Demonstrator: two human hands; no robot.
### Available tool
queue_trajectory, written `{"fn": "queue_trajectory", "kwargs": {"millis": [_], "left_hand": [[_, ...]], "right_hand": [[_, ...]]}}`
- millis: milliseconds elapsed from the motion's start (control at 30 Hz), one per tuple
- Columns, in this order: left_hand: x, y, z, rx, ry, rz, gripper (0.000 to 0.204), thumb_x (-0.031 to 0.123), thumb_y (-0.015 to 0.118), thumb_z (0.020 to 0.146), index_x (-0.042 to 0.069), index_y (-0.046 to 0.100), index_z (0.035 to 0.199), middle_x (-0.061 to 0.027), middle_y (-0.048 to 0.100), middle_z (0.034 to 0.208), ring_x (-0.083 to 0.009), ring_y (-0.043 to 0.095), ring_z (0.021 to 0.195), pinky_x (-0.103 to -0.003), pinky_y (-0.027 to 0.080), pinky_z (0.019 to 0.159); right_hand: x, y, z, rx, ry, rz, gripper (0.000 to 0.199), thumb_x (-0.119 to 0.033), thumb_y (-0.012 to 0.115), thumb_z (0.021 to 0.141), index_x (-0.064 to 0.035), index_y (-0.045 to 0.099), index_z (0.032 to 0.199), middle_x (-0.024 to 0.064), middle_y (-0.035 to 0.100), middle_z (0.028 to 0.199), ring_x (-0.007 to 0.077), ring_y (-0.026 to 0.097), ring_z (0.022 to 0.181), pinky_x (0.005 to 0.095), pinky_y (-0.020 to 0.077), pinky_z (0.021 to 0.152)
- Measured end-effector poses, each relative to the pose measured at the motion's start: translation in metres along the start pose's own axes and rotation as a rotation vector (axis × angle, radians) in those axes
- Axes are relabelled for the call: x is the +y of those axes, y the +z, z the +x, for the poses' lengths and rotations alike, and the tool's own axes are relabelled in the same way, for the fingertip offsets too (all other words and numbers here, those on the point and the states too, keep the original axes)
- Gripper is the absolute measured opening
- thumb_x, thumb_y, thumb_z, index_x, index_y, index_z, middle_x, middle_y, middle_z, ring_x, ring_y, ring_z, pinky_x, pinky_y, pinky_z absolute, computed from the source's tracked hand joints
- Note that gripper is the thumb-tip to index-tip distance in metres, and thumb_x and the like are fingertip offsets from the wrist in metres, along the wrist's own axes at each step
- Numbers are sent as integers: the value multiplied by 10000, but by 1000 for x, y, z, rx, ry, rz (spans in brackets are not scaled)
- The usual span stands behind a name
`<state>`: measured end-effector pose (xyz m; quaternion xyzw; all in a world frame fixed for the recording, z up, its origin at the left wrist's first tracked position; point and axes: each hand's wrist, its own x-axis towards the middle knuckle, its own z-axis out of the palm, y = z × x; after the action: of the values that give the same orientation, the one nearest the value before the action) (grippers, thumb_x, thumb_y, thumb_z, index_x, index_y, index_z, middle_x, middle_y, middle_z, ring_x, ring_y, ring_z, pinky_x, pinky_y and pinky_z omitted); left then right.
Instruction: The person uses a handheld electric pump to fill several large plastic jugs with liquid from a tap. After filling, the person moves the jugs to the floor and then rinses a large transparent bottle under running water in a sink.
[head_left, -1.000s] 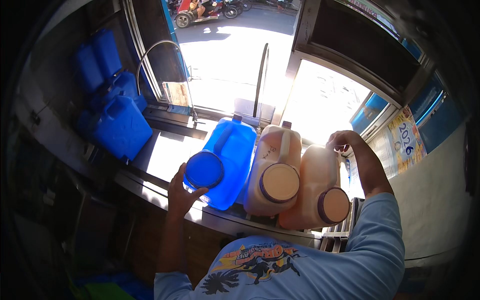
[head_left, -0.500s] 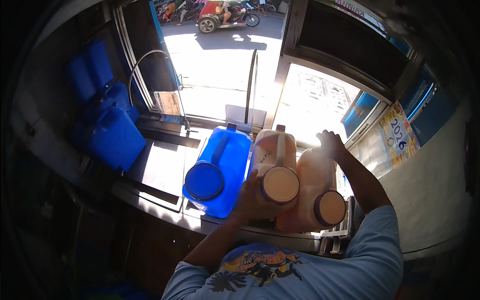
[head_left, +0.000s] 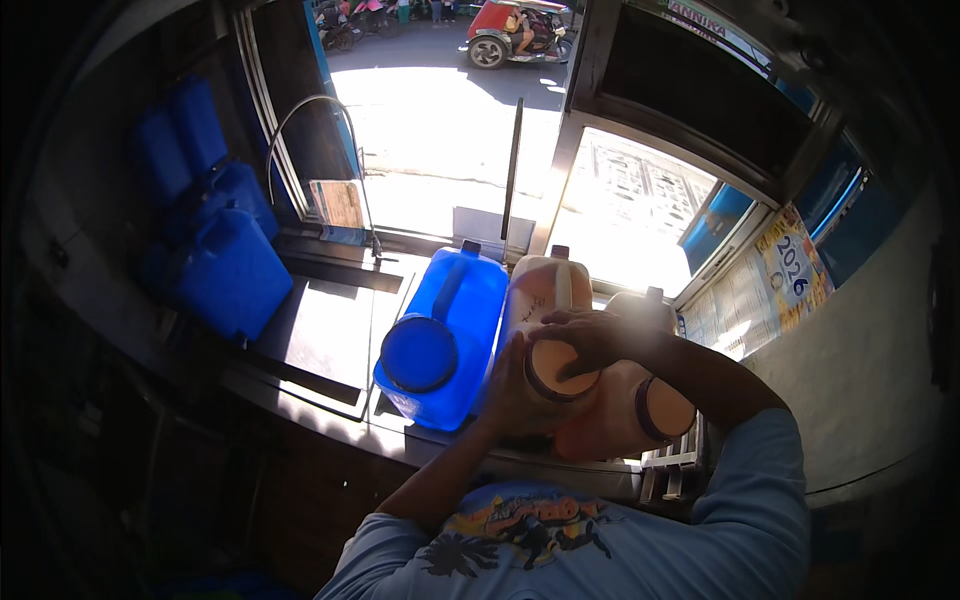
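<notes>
Three slim plastic water jugs lie side by side on the counter, round caps toward me. The middle, pale jug [head_left: 530, 285] has handwriting on it. Against its left side, beside the cap, rests my left hand [head_left: 505, 392], curved round it. My right hand [head_left: 590, 338] reaches across from the right and grips the middle jug's round cap [head_left: 546, 362], fingers over the upper rim and thumb across its face. On the left is a blue jug [head_left: 455, 300] with a blue cap [head_left: 419, 354]. Partly under my right forearm lies another pale jug [head_left: 610, 415] with its own cap [head_left: 665, 408].
Several blue jugs [head_left: 225, 275] stand at the left. A curved metal pipe [head_left: 310, 100] rises near the window, and an upright dark rod [head_left: 513, 170] stands behind the jugs. A calendar [head_left: 795, 262] hangs at right. Outside, a red tricycle [head_left: 500, 35] is on the street.
My right hand has moved left from the top of the right jug onto the middle jug's cap. The left hand stays at the middle jug. Outside, the tricycle has moved right.
</notes>
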<state>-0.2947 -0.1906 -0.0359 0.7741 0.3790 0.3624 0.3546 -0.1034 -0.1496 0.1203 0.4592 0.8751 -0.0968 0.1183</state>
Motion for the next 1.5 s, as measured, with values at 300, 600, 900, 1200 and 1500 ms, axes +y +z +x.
{"fn": "queue_trajectory", "kwargs": {"millis": [300, 600, 900, 1200, 1500], "left_hand": [[26, -17, -5, -42, -75, -12, 1431, 667, 863, 608, -61, 71, 1553, -306, 256, 1563, -441, 280, 1467, -500, 286, 1197], [29, -22, -10, -14, -42, 102, 1413, 701, 843, 612, -51, 102, 1551, -272, 269, 1566, -411, 291, 1476, -464, 310, 1193], [36, -22, -12, 36, -11, 2, 1391, 706, 828, 633, -89, 138, 1542, -290, 314, 1547, -437, 311, 1458, -489, 297, 1190], [25, -2, -11, 69, -52, 48, 1450, 624, 903, 575, -1, 56, 1573, -258, 289, 1537, -419, 307, 1453, -484, 318, 1186], [38, 27, -24, 278, 224, 359, 1316, 570, 897, 653, 61, 114, 1581, -253, 294, 1537, -421, 294, 1457, -530, 292, 1194]], "right_hand": [[-27, 0, -7, 279, -40, 29, 697, -653, 637, 866, -99, 626, 1289, 154, 724, 1076, 347, 700, 1003, 485, 532, 898], [-33, 20, -9, 506, -165, -36, 684, -640, 638, 876, -99, 622, 1295, 153, 709, 1127, 343, 695, 1044, 472, 529, 913], [-32, 28, -15, 96, 357, 59, 621, -499, 735, 861, -109, 600, 1324, 155, 626, 1277, 318, 628, 1149, 445, 483, 988], [25, 46, -144, -39, 337, 178, 973, -528, 868, 670, -74, 499, 1447, 199, 542, 1421, 361, 508, 1343, 429, 437, 1103], [35, 94, -190, 324, 201, 18, 887, -612, 789, 736, -96, 533, 1409, 223, 541, 1410, 415, 535, 1284, 500, 438, 1081]]}}
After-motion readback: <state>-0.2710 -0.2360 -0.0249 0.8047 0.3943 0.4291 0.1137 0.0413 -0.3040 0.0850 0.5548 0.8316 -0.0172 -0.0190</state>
